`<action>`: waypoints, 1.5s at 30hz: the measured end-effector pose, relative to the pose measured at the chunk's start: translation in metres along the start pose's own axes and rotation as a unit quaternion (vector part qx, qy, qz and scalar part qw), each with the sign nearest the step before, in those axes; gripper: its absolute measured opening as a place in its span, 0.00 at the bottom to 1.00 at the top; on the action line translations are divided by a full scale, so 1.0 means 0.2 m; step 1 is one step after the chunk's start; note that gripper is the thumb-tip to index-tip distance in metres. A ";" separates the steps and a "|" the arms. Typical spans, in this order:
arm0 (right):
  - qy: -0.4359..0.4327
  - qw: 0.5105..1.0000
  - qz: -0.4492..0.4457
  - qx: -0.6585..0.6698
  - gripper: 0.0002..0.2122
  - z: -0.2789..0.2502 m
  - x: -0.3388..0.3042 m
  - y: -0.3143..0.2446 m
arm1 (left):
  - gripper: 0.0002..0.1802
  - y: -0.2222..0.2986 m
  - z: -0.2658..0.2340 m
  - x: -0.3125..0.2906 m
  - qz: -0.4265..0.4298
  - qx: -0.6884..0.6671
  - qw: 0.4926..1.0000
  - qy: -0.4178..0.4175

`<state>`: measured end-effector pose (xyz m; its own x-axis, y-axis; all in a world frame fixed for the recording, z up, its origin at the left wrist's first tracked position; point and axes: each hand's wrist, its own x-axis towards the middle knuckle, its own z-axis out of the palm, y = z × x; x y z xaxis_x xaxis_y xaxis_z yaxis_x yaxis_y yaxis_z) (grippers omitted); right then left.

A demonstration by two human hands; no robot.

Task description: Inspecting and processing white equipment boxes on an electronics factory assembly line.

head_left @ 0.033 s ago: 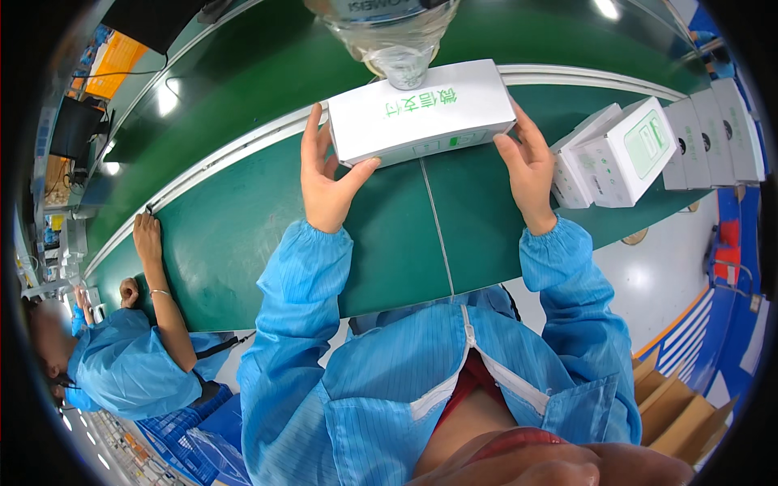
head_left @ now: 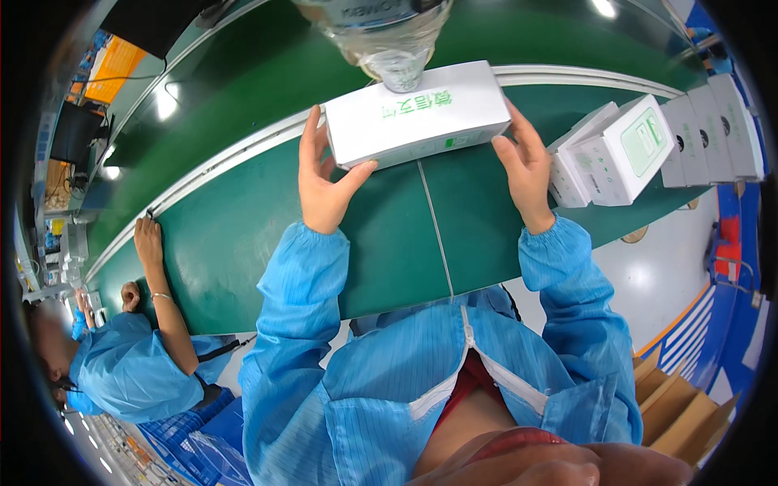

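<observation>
Both my hands hold a white carton [head_left: 421, 117] with green printing by its two ends. My left hand [head_left: 328, 182] is closed on the left end, thumb at the near lower edge and fingers up along the side. At the other end my right hand [head_left: 527, 166] grips in the same way. The carton is slightly tilted, its right end farther from me. A plastic-wrapped, nozzle-like piece [head_left: 403, 73] overlaps the carton's far edge; I cannot tell whether they touch. The green work surface [head_left: 381, 243] lies below.
Two similar white cartons [head_left: 620, 154] lean together at the right, and several more cartons [head_left: 713, 134] stand in a row beyond. A pale rail [head_left: 235, 150] runs along the surface's far side. To the left, a co-worker in a blue smock [head_left: 138, 364] rests a hand near that rail.
The carton and my hands have shifted very slightly left. My grip on the carton looks the same.
</observation>
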<state>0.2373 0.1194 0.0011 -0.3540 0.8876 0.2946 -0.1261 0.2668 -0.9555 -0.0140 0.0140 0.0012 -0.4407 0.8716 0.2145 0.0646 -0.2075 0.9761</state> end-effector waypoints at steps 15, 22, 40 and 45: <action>-0.063 0.891 -0.346 -0.286 0.19 -0.39 -0.54 -0.20 | 0.43 0.24 -0.84 -0.48 -0.047 0.311 0.946 0.079; 0.386 0.890 -0.123 -0.210 0.21 -1.04 -0.17 -0.40 | 0.28 0.42 -0.25 -0.42 0.123 0.326 0.933 0.090; 0.294 0.938 -0.166 -0.082 0.24 -0.53 -0.22 -0.48 | 0.30 0.31 0.77 -0.24 -0.168 -0.135 0.942 -0.256; 0.239 0.930 -0.280 -0.026 0.26 -0.34 -0.29 -0.48 | 0.29 0.37 0.62 -0.30 -0.134 -0.206 0.956 -0.158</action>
<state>0.3323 0.0685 0.0750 0.2073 0.6669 0.7157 -0.1172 0.7432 -0.6587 0.1289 0.0011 0.0652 -0.0959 0.9951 0.0226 -0.4001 -0.0593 0.9146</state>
